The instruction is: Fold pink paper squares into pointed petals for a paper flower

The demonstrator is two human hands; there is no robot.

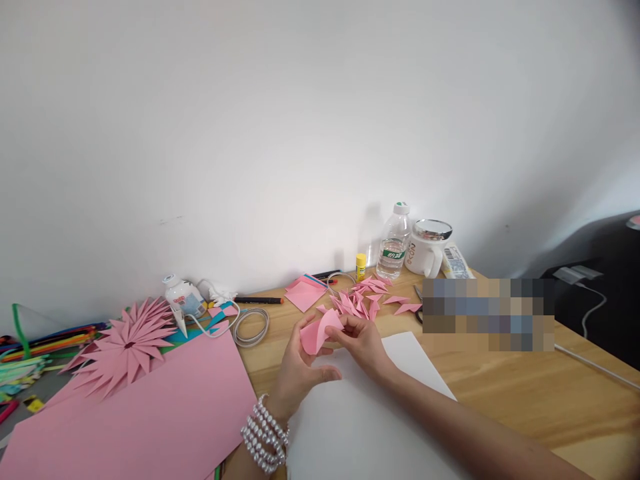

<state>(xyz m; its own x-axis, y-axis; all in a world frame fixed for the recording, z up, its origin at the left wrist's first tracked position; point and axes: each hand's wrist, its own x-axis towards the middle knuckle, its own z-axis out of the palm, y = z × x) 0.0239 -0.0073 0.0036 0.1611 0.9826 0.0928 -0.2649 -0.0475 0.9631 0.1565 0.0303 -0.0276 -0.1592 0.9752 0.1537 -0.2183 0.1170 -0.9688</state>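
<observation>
A small piece of pink paper (314,335), partly bent over, is held up between both hands above a white sheet (373,427). My left hand (299,365) supports it from the left, fingers behind the paper and thumb stretched out below. With thumb and fingertips, my right hand (364,341) pinches the paper's right edge. Just behind the hands lies a heap of folded pink paper pieces (354,303). Several pink paper squares (304,292) rest farther back on the wooden table. A beaded bracelet (266,437) circles my left wrist.
At left, a spiky pink paper pinwheel (129,345) lies on large pink sheets (150,420), near a white bottle (184,297) and a coiled cable (251,327). Along the back stand a glue stick (361,267), a water bottle (393,243) and a mug (427,250). Scissors (419,310) lie at right.
</observation>
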